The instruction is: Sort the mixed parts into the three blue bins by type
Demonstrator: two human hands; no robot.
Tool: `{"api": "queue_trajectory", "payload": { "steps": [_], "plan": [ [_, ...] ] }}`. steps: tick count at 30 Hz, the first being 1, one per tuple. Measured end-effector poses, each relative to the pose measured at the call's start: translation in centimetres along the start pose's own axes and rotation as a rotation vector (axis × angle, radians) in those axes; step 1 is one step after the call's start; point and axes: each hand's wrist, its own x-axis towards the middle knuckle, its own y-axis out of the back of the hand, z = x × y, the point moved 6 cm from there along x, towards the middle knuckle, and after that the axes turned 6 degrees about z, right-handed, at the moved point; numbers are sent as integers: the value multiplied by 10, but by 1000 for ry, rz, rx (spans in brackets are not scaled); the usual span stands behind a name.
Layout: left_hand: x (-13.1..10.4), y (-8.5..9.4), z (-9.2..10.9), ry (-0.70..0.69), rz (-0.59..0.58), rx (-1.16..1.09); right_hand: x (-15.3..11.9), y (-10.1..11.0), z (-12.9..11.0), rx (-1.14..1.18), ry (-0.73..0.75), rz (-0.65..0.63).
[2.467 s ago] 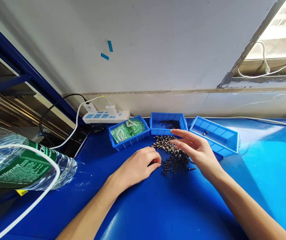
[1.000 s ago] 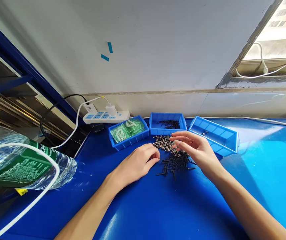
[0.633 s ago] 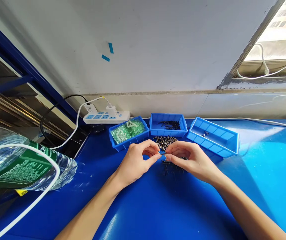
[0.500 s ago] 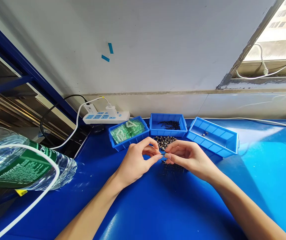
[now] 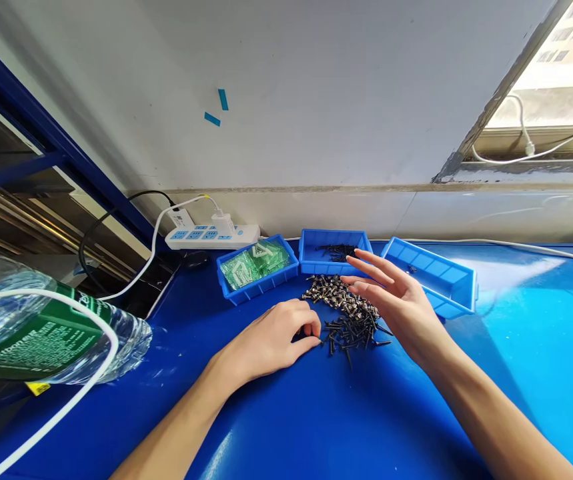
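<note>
My left hand (image 5: 277, 338) rests low on the blue table, at the left edge of a pile of black screws (image 5: 353, 331). Its thumb and curled forefinger pinch together; a tiny dark tip shows there, too small to name. Short shiny metal fasteners (image 5: 333, 291) lie heaped just behind and against the black screws. Above the right side of the heap, my right hand (image 5: 401, 303) is open, fingers stretched toward the middle blue bin (image 5: 336, 268), which has black screws (image 5: 339, 253) in it.
Green packets (image 5: 256, 263) lie in the left blue bin (image 5: 261, 290). A right blue bin (image 5: 449, 303) holds a few small pieces. Behind stand a power strip (image 5: 243, 235) and the wall. A large water bottle (image 5: 41, 327) and a white cable (image 5: 111, 347) are at left.
My hands, fingertips together before, have come apart. The right one opened and moved right and up; the left lowered slightly toward the table. More of the screw pile shows.
</note>
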Motion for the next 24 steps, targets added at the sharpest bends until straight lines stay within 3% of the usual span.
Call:
{"api": "queue_trajectory", "payload": {
  "steps": [5, 10, 18, 24],
  "plan": [
    [0, 5, -4, -10, 28, 21, 2, 4, -1, -65, 34, 18],
    [2, 15, -6, 13, 149, -34, 2, 3, -2, -148, 61, 4],
    [4, 17, -4, 84, 399, -382, -11, -21, -14, -454, 195, -246],
    [1, 14, -3, 133, 492, -476, -15, -29, -9, -331, 60, -345]
  ]
}}
